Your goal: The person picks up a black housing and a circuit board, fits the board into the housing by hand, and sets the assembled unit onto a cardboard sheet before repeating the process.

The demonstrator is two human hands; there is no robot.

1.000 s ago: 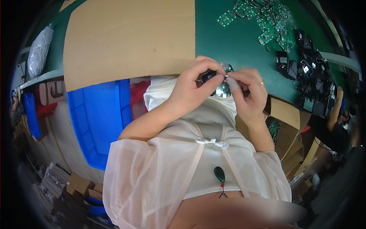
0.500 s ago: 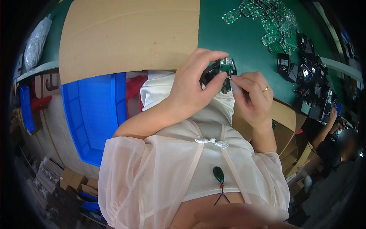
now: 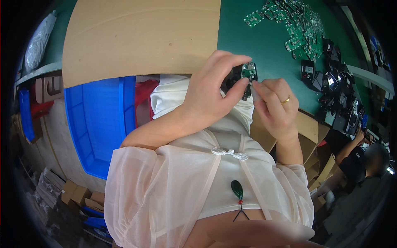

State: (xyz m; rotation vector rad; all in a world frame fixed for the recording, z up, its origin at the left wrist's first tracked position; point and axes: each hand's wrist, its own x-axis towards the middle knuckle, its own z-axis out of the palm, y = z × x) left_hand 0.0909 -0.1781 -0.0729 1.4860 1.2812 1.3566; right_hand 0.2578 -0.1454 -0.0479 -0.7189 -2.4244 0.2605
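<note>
My left hand pinches a small green circuit board seated in a black housing, thumb and forefinger around it, just over the near edge of the green table. My right hand, a gold ring on one finger and a white cot on a fingertip, touches the same piece from the right with its fingertips. The underside of the piece is hidden by my fingers.
A large cardboard sheet lies on the table to the left. A heap of green circuit boards and a pile of black housings sit at the far right. A blue bin stands below the table edge. Another person sits at right.
Both hands have lifted the board and housing slightly up and to the right; the board now stands more upright between my left fingers.
</note>
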